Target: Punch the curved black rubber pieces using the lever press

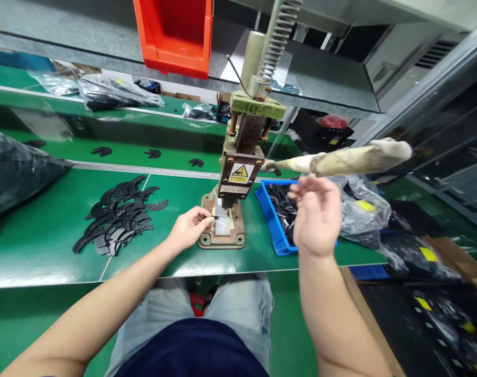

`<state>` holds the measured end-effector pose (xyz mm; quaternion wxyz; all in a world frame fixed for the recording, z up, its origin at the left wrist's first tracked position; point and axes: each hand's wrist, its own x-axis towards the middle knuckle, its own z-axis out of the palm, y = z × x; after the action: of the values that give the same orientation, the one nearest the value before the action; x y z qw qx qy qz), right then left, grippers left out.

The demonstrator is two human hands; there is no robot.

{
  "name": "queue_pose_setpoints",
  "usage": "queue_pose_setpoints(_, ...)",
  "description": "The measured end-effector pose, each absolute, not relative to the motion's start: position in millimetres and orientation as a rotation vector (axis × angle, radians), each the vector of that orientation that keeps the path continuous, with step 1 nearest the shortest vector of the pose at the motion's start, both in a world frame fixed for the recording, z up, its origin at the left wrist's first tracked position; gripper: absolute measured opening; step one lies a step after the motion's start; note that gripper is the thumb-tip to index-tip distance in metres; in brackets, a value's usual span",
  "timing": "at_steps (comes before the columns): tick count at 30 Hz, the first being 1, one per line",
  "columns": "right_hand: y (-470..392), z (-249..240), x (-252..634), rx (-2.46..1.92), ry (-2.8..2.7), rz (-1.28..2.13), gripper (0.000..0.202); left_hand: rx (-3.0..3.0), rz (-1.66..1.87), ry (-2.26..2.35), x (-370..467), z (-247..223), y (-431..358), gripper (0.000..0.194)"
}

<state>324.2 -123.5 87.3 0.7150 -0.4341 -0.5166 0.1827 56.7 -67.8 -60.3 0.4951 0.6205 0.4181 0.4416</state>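
My left hand (pixel 191 226) pinches a small black part (pixel 215 217) over the pale plate (pixel 223 226) on the base of a hand press (pixel 240 173). The press ram hangs just above and behind that part. My right hand (pixel 317 212) is raised, palm up with fingers loosely curled and apart, just below the tape-wrapped lever (pixel 344 159). It appears to hold nothing, and I cannot tell whether the fingertips touch the lever. Left of the press lies a heap of curved black pieces (pixel 118 214).
A blue bin (pixel 275 238) of black parts stands right of the press, with clear plastic bags (pixel 359 209) beyond it. Single black pieces (pixel 152 154) lie along the green strip behind. A red bin (pixel 175 63) sits on the overhead shelf. A dark bag (pixel 18 178) bulges at left.
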Motion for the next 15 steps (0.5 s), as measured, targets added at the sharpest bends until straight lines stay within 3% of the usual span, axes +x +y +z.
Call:
queue_pose_setpoints(6,-105.7,162.8,307.8,-0.804,-1.494,0.094,0.061,2.279,0.984,1.056,65.1,-61.3,-30.1,0.018)
queue_pose_setpoints(11,-116.4,149.4,294.3,-0.733,-1.436,0.143,0.026,2.375,0.956,0.934,70.1,-60.7,-25.9,0.02)
queue_pose_setpoints(15,-136.2,109.0,293.3,-0.766,-1.441,0.103,0.027,2.336,0.95,0.923,69.6,-60.5,-26.9,0.019)
